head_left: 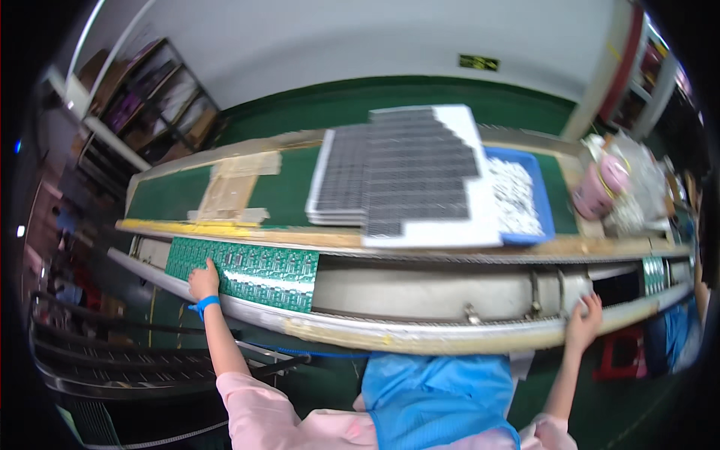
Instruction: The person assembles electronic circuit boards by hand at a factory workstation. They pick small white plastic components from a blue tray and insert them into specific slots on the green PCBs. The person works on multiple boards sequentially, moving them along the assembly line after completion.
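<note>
Resting at about nine o'clock, the left hand, a blue band at its wrist, lies with fingers loosely together on the near edge of the green circuit board panel, which sits flat on the conveyor belt, seemingly to steady it. Over at four o'clock the right hand spreads its fingers against the conveyor's front rail, gripping nothing as far as the bent edge of the view shows. Stacked grey component trays and a blue bin sit at twelve o'clock on the upper shelf, within reach.
</note>
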Motion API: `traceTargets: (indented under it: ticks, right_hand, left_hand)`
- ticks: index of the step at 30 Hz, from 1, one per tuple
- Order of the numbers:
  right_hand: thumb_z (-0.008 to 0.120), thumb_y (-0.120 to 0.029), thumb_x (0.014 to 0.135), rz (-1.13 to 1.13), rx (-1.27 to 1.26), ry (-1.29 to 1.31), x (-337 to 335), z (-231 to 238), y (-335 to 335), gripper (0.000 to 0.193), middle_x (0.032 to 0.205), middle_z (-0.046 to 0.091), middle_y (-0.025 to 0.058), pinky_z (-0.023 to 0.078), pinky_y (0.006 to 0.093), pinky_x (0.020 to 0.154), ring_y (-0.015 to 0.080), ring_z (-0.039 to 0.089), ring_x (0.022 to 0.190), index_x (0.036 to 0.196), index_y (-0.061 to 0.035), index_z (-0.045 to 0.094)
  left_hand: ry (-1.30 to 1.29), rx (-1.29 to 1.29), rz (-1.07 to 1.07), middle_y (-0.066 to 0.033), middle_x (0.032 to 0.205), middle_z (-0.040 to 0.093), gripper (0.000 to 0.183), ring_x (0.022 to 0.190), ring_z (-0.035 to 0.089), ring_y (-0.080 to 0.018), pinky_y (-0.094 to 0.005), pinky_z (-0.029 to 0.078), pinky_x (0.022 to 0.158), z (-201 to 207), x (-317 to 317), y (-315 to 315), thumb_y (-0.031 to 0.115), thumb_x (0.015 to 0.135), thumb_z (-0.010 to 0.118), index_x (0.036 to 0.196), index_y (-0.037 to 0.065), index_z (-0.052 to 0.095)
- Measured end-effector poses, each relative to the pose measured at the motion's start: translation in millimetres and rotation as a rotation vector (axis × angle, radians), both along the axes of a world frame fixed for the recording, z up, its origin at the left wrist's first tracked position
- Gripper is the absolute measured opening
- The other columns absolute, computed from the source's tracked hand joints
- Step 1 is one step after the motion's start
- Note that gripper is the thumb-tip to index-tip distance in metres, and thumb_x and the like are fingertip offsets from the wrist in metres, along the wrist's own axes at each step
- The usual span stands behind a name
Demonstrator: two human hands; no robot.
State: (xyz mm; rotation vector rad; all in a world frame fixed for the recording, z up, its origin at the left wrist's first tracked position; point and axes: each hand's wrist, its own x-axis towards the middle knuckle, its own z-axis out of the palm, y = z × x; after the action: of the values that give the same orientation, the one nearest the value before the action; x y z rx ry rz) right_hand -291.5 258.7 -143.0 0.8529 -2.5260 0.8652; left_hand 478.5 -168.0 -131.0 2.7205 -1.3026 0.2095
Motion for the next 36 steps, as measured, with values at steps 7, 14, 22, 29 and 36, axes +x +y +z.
traceTargets:
  ticks: [7, 14, 22, 29, 36]
  right_hand:
    - [0.067, -0.003, 0.086, 0.719, -0.232, -0.242, 25.2, 106.1, -94.6, 0.019, 0.112, 0.070, 0.0177, 0.048, 0.0395, 0.099, 0.0328, 0.065, 0.111, 0.104, 0.0015, 0.069]
    - [0.070, -0.014, 0.082, 0.913, 0.160, 0.084, 13.9, 113.3, -219.5, 0.016, 0.100, 0.073, 0.0124, 0.050, 0.0450, 0.086, 0.0314, 0.063, 0.104, 0.095, -0.0070, 0.075]
    - [0.080, -0.019, 0.077, 0.795, 0.642, 0.086, 31.3, 120.8, -256.0, 0.019, 0.094, 0.074, 0.0139, 0.050, 0.0505, 0.086, 0.0339, 0.068, 0.101, 0.093, -0.0093, 0.076]
    - [0.078, -0.015, 0.077, 0.815, 0.394, 0.018, 25.9, 115.0, -249.8, 0.015, 0.091, 0.074, 0.0149, 0.051, 0.0496, 0.080, 0.0337, 0.071, 0.090, 0.088, -0.0060, 0.075]
    - [0.075, -0.008, 0.083, 0.776, -0.237, -0.362, 24.4, 111.8, -168.1, 0.011, 0.087, 0.072, 0.0089, 0.052, 0.0299, 0.067, 0.0157, 0.066, 0.072, 0.093, -0.0036, 0.077]
  left_hand:
    - [0.004, 0.218, -0.269, -0.0349, 0.120, 0.062, 0.086, 0.112, 0.063, -0.0459, -0.0542, 0.052, 0.092, 24.5, -178.7, 102.8, 0.068, 0.094, 0.045, 0.124, -0.011, 0.058]
    - [-0.109, 0.150, -0.565, -0.0329, 0.109, 0.064, 0.082, 0.100, 0.066, -0.0445, -0.0521, 0.056, 0.080, 41.5, -310.6, 192.7, 0.066, 0.092, 0.053, 0.122, -0.010, 0.057]
    - [0.009, 0.039, -1.099, -0.0244, 0.086, 0.070, 0.052, 0.081, 0.068, -0.0409, -0.0516, 0.053, 0.072, 132.5, -392.1, 236.0, 0.041, 0.096, 0.062, 0.116, -0.007, 0.065]
    - [0.032, -0.332, -1.724, -0.0131, 0.085, 0.070, 0.015, 0.088, 0.067, -0.0308, -0.0412, 0.055, 0.075, 163.5, -533.0, 171.6, 0.010, 0.085, 0.064, 0.097, 0.005, 0.072]
    - [-0.176, -0.086, -1.678, -0.0128, 0.086, 0.076, 0.013, 0.086, 0.074, -0.0286, -0.0413, 0.058, 0.073, 104.0, -610.3, 122.0, 0.010, 0.081, 0.065, 0.081, 0.010, 0.077]
